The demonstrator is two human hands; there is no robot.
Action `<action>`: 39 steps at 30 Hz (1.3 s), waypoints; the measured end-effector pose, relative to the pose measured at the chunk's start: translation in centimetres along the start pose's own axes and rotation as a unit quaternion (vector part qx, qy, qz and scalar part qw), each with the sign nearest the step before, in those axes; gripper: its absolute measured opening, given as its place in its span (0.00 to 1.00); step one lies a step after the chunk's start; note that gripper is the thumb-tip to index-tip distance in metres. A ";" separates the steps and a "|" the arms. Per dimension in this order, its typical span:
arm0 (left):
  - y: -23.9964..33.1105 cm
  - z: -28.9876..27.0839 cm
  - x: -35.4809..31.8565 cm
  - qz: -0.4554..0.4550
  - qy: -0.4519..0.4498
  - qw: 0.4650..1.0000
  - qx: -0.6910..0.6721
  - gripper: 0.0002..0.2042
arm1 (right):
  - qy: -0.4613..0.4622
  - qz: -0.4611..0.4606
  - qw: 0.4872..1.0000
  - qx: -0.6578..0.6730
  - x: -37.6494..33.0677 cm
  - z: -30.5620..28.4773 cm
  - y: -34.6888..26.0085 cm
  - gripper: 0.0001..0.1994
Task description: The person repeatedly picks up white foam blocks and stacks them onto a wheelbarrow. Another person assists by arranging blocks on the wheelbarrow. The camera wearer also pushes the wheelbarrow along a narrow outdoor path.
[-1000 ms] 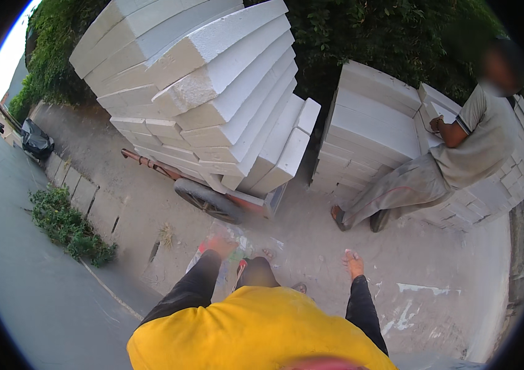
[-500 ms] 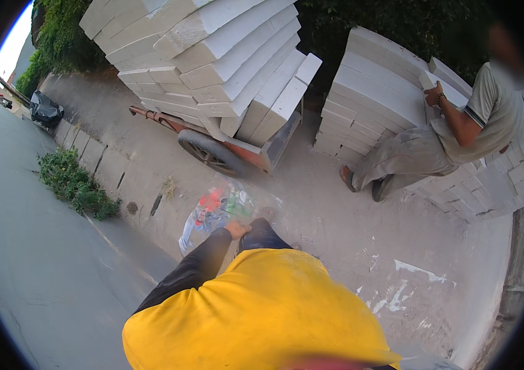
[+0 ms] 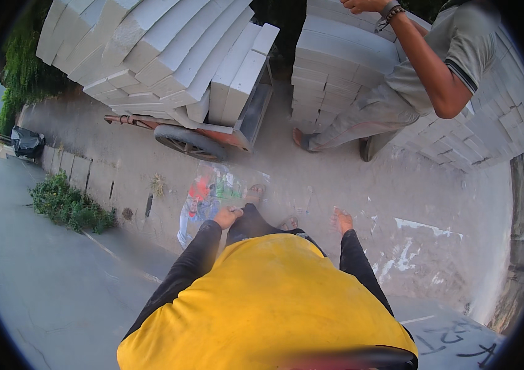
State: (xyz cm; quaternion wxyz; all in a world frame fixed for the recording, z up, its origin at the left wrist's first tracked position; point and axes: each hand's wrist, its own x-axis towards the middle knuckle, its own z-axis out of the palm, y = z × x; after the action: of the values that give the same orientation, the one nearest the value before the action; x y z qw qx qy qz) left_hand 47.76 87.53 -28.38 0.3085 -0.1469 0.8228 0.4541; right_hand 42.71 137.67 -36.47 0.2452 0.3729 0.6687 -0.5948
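A clear plastic bag [image 3: 211, 179] with red, green and blue things in it spreads in front of my legs. What those things are is too blurred to tell. My left hand [image 3: 228, 217] is at the bag's near edge, fingers curled closed and seemingly gripping its plastic. To the right, my right hand [image 3: 342, 220] hangs low over the pavement with its fingers somewhat apart and nothing in it. My sandalled feet [image 3: 255, 193] show between the hands.
Ahead stands a cart [image 3: 237, 137] loaded with white blocks [image 3: 169, 58]. A co-worker [image 3: 410, 77] stands at the right among stacked white blocks [image 3: 342, 52]. Weeds [image 3: 68, 203] grow along the left kerb. White scraps [image 3: 406, 254] lie on the ground at right.
My right hand has come into sight at the right. My left hand has shifted slightly left and up in the picture. The co-worker has come nearer, arm raised, and the cart appears farther left.
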 end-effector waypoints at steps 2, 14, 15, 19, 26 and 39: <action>-0.4 0.2 -1.4 -0.010 -0.007 0.999 -0.037 0.26 | -0.019 -0.003 0.999 -0.047 0.6 -0.5 -0.1 0.33; -3.3 3.0 -2.2 -0.014 0.037 0.996 -0.075 0.22 | -0.028 0.123 0.991 -0.034 -3.2 -1.4 8.5 0.29; -3.2 2.7 -1.5 -0.017 0.033 0.998 -0.052 0.22 | -0.022 0.124 0.992 -0.009 -3.2 -1.3 9.1 0.31; -2.6 2.2 0.6 0.017 0.027 0.999 0.002 0.23 | -0.028 0.079 0.996 -0.031 -3.1 -1.5 9.3 0.32; -0.8 1.3 1.5 0.038 0.004 0.999 0.033 0.25 | 0.013 0.067 0.995 -0.070 -2.8 -1.2 6.6 0.31; -1.7 2.2 0.1 0.035 0.008 0.999 0.019 0.26 | 0.010 -0.013 0.989 -0.147 1.6 -0.9 5.6 0.40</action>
State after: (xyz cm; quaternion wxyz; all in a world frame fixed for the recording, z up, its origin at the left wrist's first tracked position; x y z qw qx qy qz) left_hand 49.36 88.44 -30.44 0.2882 -0.1156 0.8386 0.4477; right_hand 46.27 139.01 -40.97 0.2828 0.3299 0.7563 -0.4891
